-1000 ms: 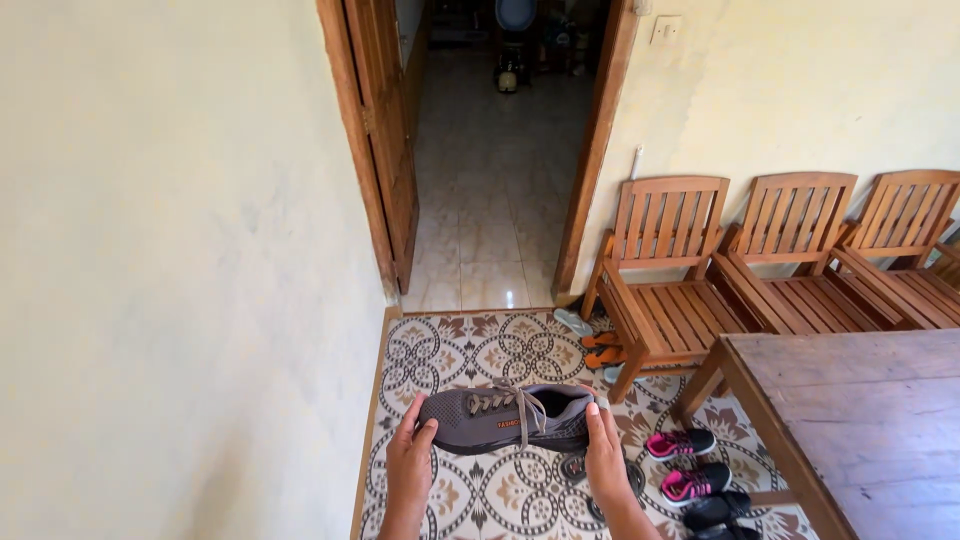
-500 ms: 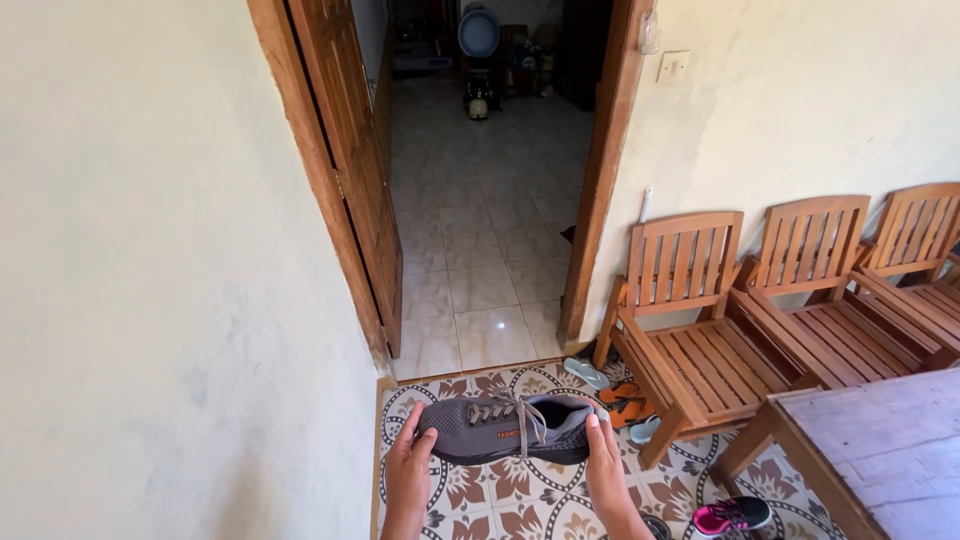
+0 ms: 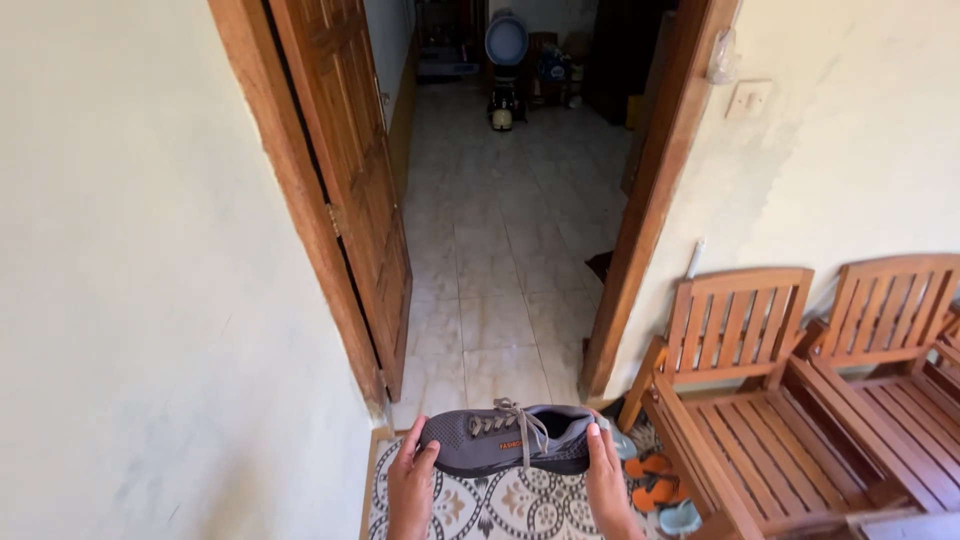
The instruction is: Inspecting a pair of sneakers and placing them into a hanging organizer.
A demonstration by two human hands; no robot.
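You hold a grey lace-up sports shoe with an orange tag (image 3: 515, 438) between both hands, low and near in the view, in front of an open doorway. Your left hand (image 3: 412, 487) grips the toe end, its fingers (image 3: 425, 457) curled onto the upper, closed on the shoe. Your right hand (image 3: 607, 478) clasps the heel end, its fingers (image 3: 595, 432) pressed against the collar, also closed on it. The shoe lies on its side, sole toward you, toe pointing left, laces hanging loose over its middle.

Below the shoe is a floor of patterned white and dark tiles (image 3: 510, 505). Just to the right, on that floor, lie a pair of orange sandals (image 3: 655, 480) and a pale blue sandal (image 3: 680, 516). Farther right stands a slatted brown wooden chair (image 3: 745, 400) with a second slatted wooden chair (image 3: 890, 350) beside it, both against the cream wall. To the left of the doorway hangs a brown panelled wooden door (image 3: 355, 170), swung open. Beyond it, a pale tiled floor (image 3: 500, 250) runs into the far room
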